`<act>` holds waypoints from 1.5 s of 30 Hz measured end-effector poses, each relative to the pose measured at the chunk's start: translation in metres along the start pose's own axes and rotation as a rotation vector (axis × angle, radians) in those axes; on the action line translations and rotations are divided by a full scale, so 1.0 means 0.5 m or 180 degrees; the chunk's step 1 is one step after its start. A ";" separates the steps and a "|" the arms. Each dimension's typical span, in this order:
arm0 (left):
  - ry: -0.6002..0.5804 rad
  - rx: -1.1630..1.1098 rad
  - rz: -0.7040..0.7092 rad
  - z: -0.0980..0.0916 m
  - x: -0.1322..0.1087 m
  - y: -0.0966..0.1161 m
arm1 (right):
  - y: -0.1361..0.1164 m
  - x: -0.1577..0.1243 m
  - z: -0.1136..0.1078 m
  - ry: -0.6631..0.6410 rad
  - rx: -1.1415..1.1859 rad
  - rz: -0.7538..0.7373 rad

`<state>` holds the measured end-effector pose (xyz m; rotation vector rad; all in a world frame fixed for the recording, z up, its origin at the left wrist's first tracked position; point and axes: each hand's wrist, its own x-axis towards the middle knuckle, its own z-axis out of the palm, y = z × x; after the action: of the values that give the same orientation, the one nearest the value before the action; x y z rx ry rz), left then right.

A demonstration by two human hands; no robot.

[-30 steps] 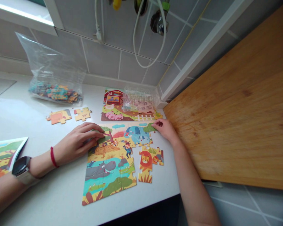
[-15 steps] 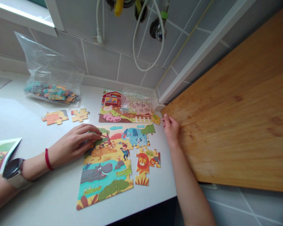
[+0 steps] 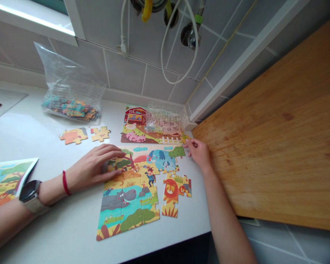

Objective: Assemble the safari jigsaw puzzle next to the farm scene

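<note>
My left hand lies open, its fingers spread over the upper left part of a partly joined animal jigsaw puzzle. My right hand is at the puzzle's upper right corner, fingers bent and slightly apart, with nothing visible held. Its fingertips come close to a yellow puzzle piece, which they partly cover, and to the green bush piece; contact is hard to make out. Apart from the puzzle's right side lie joined lion pieces. Two loose pieces, one orange and one yellow, lie farther left.
A clear bag of puzzle pieces stands against the tiled wall. Behind the puzzle is a farm picture, with crumpled clear plastic on it. A wooden board borders the right side. A printed picture sheet lies at left.
My right hand has moved slightly left and nearer, towards the puzzle's upper right corner. My left fingers have spread, the thumb now apart on the puzzle. The whole view has shifted a little.
</note>
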<state>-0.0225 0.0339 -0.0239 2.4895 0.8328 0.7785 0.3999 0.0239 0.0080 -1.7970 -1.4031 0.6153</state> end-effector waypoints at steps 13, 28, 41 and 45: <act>0.0039 0.0401 -0.0165 0.021 -0.012 -0.021 | 0.001 0.003 0.004 0.0338 0.0187 -0.0209; 0.0170 -0.0012 -0.0425 0.009 -0.009 -0.005 | 0.021 0.002 0.020 -0.0266 0.0071 -0.0430; 0.0327 -0.0672 0.0172 0.010 -0.002 0.016 | -0.017 -0.029 0.026 -0.0719 -0.0168 -0.0603; 0.0311 -0.0686 0.0128 0.014 -0.004 0.015 | -0.031 -0.089 0.015 -0.0619 -0.0587 -0.0788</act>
<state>-0.0163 0.0258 -0.0262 2.2994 0.6931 0.9572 0.3725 -0.0153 0.0125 -1.7002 -1.8338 0.5556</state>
